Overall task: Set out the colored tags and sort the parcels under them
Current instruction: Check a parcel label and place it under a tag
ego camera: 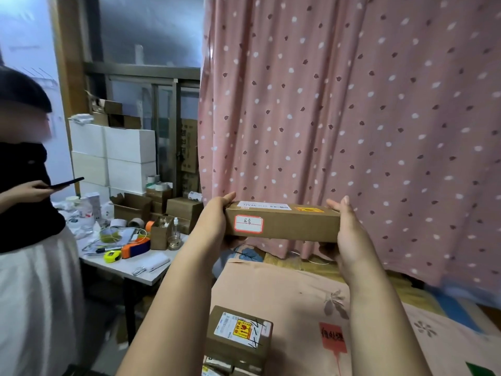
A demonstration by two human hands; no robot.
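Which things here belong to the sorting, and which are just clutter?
Job: long parcel held by left hand and right hand; stacked parcel; red tag; green tag.
Clutter: tape measure; tape rolls; glass bottle; white boxes.

Two hands, left and right, show. Parcels: one long box and one square box, with edges of more beneath it, number unclear. Two tags: red and green. One other person with one phone.
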